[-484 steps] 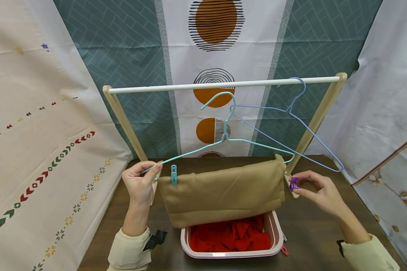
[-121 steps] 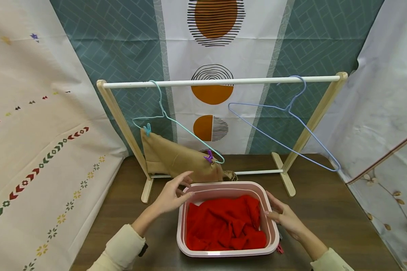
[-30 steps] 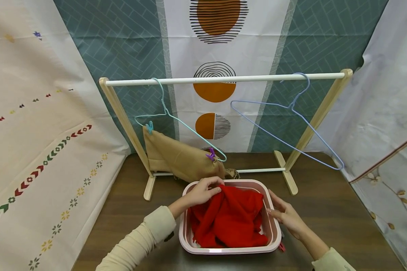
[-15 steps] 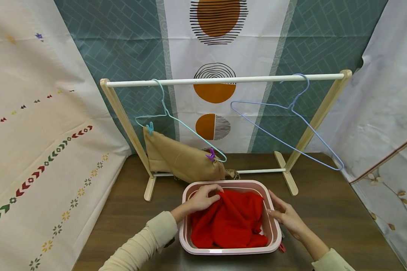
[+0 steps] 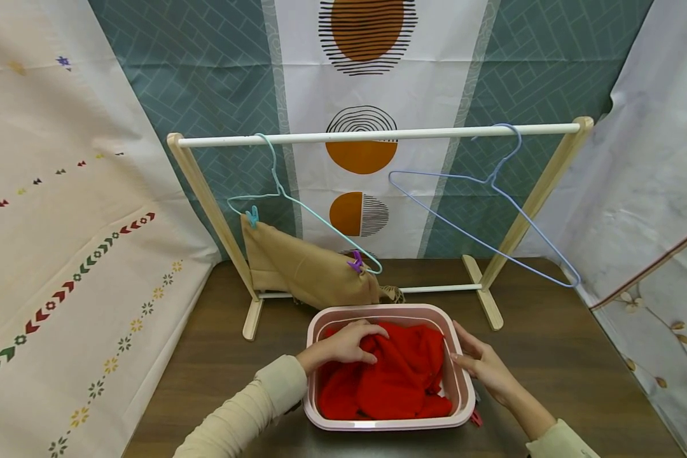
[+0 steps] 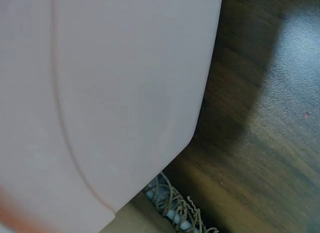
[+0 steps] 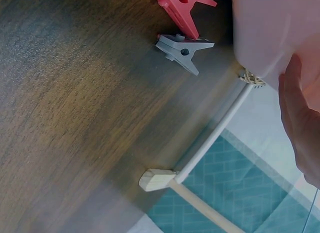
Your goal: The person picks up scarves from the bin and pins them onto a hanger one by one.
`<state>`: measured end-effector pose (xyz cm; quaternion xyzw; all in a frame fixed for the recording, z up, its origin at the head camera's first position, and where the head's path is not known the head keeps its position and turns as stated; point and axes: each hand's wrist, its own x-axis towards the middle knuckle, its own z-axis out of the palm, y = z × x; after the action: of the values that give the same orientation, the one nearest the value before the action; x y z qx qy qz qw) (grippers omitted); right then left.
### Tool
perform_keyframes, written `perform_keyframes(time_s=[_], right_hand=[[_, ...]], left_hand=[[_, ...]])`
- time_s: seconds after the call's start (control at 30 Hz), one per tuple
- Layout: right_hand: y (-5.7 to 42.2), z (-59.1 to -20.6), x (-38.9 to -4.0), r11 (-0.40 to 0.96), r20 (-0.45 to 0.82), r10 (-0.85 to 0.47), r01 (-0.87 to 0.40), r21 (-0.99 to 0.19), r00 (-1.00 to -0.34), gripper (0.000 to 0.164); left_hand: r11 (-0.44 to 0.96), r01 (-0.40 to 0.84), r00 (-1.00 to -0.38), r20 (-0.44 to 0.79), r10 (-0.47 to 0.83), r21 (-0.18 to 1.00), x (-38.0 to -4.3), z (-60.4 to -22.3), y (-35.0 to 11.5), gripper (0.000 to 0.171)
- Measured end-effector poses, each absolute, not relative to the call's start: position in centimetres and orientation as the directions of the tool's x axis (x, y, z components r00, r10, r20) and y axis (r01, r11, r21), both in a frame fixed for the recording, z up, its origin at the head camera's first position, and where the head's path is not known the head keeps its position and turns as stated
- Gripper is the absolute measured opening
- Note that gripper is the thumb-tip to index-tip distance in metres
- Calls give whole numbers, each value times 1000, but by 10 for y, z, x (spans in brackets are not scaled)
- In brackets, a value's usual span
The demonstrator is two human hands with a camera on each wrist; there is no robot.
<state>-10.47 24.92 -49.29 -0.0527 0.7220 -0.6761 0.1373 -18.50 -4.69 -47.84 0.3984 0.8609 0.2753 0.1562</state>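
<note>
A pink plastic basin (image 5: 389,425) stands on the table with red cloth (image 5: 403,375) crumpled inside. My left hand (image 5: 346,343) reaches over the basin's left side and rests on the cloth, its thumb and fingers spread apart. My right hand (image 5: 486,367) holds the basin's right rim, thumb over the edge and fingers along the outer wall. In the right wrist view, the fingers (image 7: 295,93) of that hand lie against the basin. Behind it, a tan cloth (image 5: 303,264) hangs from a mint hanger (image 5: 315,213), fixed with a teal clothespin (image 5: 252,216) and a purple clothespin (image 5: 356,262).
A wooden rack with a white rail (image 5: 423,133) stands behind the basin. A bare blue hanger (image 5: 486,181) hangs at its right. In the right wrist view, a red clothespin (image 7: 181,12) and a grey clothespin (image 7: 182,50) lie on the table beside the basin.
The tan cloth, earlier held on the mint hanger, now hangs on the rack's left. My left hand has released its pinch on the red cloth and moved slightly down and right.
</note>
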Motion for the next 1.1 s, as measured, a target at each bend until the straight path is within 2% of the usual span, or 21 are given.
perform_keyframes(time_s=[0.13,0.2,0.6,0.9,1.1], right_hand=[[249,-494,-105,70,-116,-272,100,-992,-955,70],[249,-494,-104,69,-116,-269,101,-992,-956,70],[248,-493,-105,90,-140,-241,122,-988,-960,69],[250,-494,-105,83,-100,-275,80,-993,-956,68],[248,-494,-105,107,-112,-249,88,-990,-962,69]], left_hand=[[499,642,-643,55,764,582,-189,-484,-43,13],[472,644,-645,95,759,603,-190,-483,-42,7],[324,607,-660,232,715,726,-183,-448,-45,6],[230,372,-786,174,593,899,-173,-421,-45,7],[159,345,-807,206,553,925,-157,-381,-44,10]])
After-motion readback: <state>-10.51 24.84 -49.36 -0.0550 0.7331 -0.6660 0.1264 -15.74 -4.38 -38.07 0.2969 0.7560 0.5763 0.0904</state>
